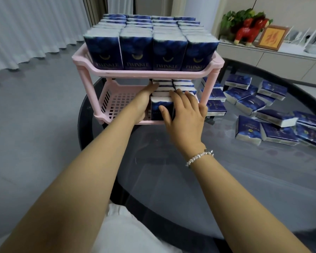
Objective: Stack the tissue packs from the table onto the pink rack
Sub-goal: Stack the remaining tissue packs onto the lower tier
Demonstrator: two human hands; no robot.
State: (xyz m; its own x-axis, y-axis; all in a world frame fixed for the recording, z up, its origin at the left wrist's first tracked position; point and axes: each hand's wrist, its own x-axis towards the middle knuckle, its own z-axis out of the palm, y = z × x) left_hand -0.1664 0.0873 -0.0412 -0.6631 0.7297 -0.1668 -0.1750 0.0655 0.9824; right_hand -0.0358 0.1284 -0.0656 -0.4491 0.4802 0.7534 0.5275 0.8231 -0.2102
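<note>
A pink two-shelf rack [146, 73] stands at the far edge of the round glass table [226, 179]. Its top shelf is packed with upright dark blue tissue packs [136, 50]. On the lower shelf, more packs [182, 84] are stacked at the right; the left part shows bare pink grid. One upright pack [161, 106] stands at the front of the lower shelf. My left hand [144, 101] reaches into that shelf and lies flat against the stack's left side. My right hand [184, 112] holds the front pack, thumb across its face. Several loose packs [274, 117] lie on the table to the right.
A white sideboard [272, 57] at the back right carries a red horse figure [248, 31], a plant and a framed picture [272, 37]. White curtains hang at the left above a grey floor. A white garment shows at the bottom.
</note>
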